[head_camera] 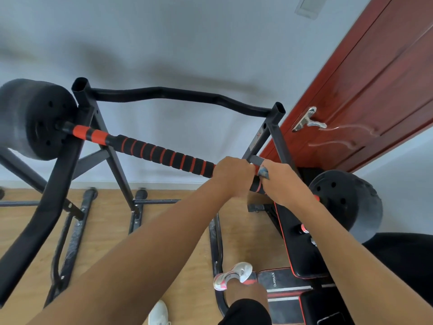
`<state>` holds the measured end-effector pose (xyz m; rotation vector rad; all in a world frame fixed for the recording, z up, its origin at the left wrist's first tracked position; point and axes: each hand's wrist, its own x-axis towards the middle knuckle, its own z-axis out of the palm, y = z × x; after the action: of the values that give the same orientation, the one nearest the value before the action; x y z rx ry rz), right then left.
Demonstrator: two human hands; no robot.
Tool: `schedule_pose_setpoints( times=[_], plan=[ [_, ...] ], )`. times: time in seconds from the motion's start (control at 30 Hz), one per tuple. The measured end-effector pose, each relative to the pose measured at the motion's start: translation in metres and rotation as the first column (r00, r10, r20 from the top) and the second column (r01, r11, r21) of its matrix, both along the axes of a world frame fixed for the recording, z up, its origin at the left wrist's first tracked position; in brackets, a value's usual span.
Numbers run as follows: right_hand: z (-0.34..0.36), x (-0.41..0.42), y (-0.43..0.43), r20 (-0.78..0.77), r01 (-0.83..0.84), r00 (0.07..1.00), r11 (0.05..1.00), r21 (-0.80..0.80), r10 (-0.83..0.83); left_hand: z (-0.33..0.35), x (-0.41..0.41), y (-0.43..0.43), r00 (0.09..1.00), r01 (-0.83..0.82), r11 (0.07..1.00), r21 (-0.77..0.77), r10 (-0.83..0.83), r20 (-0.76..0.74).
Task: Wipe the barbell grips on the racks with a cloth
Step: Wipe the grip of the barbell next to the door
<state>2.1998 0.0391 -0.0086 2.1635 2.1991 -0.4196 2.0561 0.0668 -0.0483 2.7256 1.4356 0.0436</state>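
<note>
The left weight plate [35, 118] sits outboard of the left rack upright [85, 106], so the load rests on the rack and both hands are free to work. The barbell [159, 153] runs from there down to the right, and its black foam grip with red spiral banding is exposed along most of the span. The left hand [230, 175] is wrapped over the bar at the right end of that exposed grip. Its fingers are curled fully round the bar and hold nothing else, probably to steady the bar against rolling. Just beside it, nearly touching, the right hand [284, 186] is closed round the bar with the cloth [263, 172] trapped under the fingers. Only a small blue-grey fold of the cloth shows, so the rest is presumably wrapped against the grip. The right weight plate [346, 200] lies beyond this hand, close to the red door [351, 90]. Most of the grip to the left appears not yet covered.
</note>
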Motion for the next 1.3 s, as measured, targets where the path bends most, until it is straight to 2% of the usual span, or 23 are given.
schedule_pose_setpoints(
  times=[0.1, 0.2, 0.27, 0.3, 0.4, 0.5, 0.57, 0.63, 0.67, 0.7, 0.73, 0.8, 0.83, 0.9, 0.97, 1.03, 1.1, 1.13, 1.17, 1.2, 1.23, 1.27, 1.3],
  plan=[
    [0.003, 0.001, 0.001, -0.025, -0.011, 1.0, 0.999, 0.04, 0.012, 0.011, -0.004, 0.002, 1.0, 0.005, 0.999, -0.037, -0.005, 0.005],
    [0.013, -0.003, 0.005, -0.049, 0.003, 0.999, 1.0, 0.025, -0.002, -0.003, -0.011, -0.012, 0.998, 0.066, 0.98, 0.187, -0.061, -0.033],
    [0.014, -0.007, 0.007, -0.028, 0.013, 1.0, 1.0, -0.011, -0.013, -0.023, -0.013, -0.021, 0.998, 0.064, 0.933, 0.354, -0.05, -0.049],
    [0.013, -0.007, 0.007, -0.027, 0.022, 0.999, 1.0, -0.018, -0.023, -0.026, -0.012, -0.022, 0.999, 0.044, 0.926, 0.374, -0.03, -0.042],
    [0.01, -0.004, -0.003, -0.053, 0.045, 0.998, 0.999, 0.02, -0.044, -0.016, -0.004, -0.018, 1.0, 0.012, 0.972, 0.235, -0.007, -0.021],
    [0.007, -0.004, -0.017, -0.091, 0.03, 0.996, 0.996, 0.079, -0.023, 0.007, -0.001, -0.004, 1.0, -0.005, 0.998, -0.061, 0.003, -0.029],
    [0.004, -0.006, -0.024, -0.093, 0.004, 0.996, 0.996, 0.094, 0.005, 0.024, -0.004, 0.008, 1.0, -0.002, 0.945, -0.327, -0.008, -0.028],
    [0.005, -0.005, -0.022, -0.094, -0.014, 0.995, 0.994, 0.108, 0.024, 0.032, -0.005, 0.013, 0.999, 0.016, 0.9, -0.436, -0.032, -0.028],
    [0.007, -0.004, -0.017, -0.073, -0.027, 0.997, 0.994, 0.11, 0.035, 0.032, -0.005, 0.012, 0.999, 0.018, 0.916, -0.401, -0.03, -0.024],
    [0.01, -0.004, -0.012, -0.053, -0.036, 0.998, 0.994, 0.105, 0.041, 0.027, -0.005, 0.01, 0.999, 0.018, 0.957, -0.291, -0.025, -0.02],
    [0.012, -0.005, -0.006, -0.046, -0.032, 0.998, 0.995, 0.097, 0.036, 0.021, -0.006, 0.005, 0.999, 0.02, 0.992, -0.128, -0.023, -0.024],
    [0.012, -0.006, 0.001, -0.062, -0.005, 0.998, 0.996, 0.088, 0.011, 0.002, -0.008, -0.009, 0.996, 0.053, 0.989, 0.137, -0.043, -0.074],
    [0.01, -0.006, 0.001, -0.07, 0.005, 0.998, 0.996, 0.088, 0.001, -0.007, -0.008, -0.013, 0.996, 0.062, 0.977, 0.204, -0.049, -0.068],
    [0.006, -0.006, -0.003, -0.081, 0.008, 0.997, 0.996, 0.087, -0.001, -0.012, -0.007, -0.018, 0.999, 0.035, 0.974, 0.222, -0.026, -0.041],
    [0.001, -0.004, -0.011, -0.088, -0.01, 0.996, 0.992, 0.127, 0.021, -0.005, -0.002, -0.013, 0.998, -0.001, 0.994, 0.109, 0.008, -0.061],
    [-0.004, -0.001, -0.017, -0.099, -0.023, 0.994, 0.983, 0.181, 0.042, 0.008, 0.0, 0.002, 0.998, 0.013, 0.988, -0.154, -0.022, -0.061],
    [-0.006, 0.001, -0.019, -0.121, -0.008, 0.992, 0.982, 0.19, 0.032, 0.024, -0.003, 0.021, 0.998, 0.041, 0.858, -0.512, -0.061, -0.022],
    [-0.005, 0.001, -0.017, -0.126, -0.01, 0.991, 0.984, 0.179, 0.032, 0.028, -0.003, 0.026, 0.998, 0.052, 0.783, -0.62, -0.063, 0.004],
    [-0.003, 0.001, -0.014, -0.121, -0.016, 0.992, 0.985, 0.169, 0.037, 0.029, -0.003, 0.03, 0.998, 0.062, 0.765, -0.641, -0.056, 0.03],
    [-0.001, 0.002, -0.01, -0.117, -0.022, 0.992, 0.987, 0.161, 0.041, 0.027, -0.003, 0.029, 0.998, 0.066, 0.809, -0.584, -0.055, 0.036],
    [0.002, 0.003, -0.005, -0.114, -0.02, 0.993, 0.989, 0.149, 0.037, 0.024, -0.003, 0.024, 0.998, 0.07, 0.9, -0.431, -0.066, 0.025],
    [0.005, 0.002, 0.0, -0.118, -0.012, 0.993, 0.992, 0.126, 0.027, 0.017, -0.005, 0.017, 0.997, 0.073, 0.974, -0.213, -0.077, -0.012],
    [0.006, 0.002, 0.004, -0.119, -0.003, 0.993, 0.995, 0.098, 0.015, 0.008, -0.007, 0.008, 0.995, 0.082, 0.996, -0.017, -0.083, -0.047]
  ],
)
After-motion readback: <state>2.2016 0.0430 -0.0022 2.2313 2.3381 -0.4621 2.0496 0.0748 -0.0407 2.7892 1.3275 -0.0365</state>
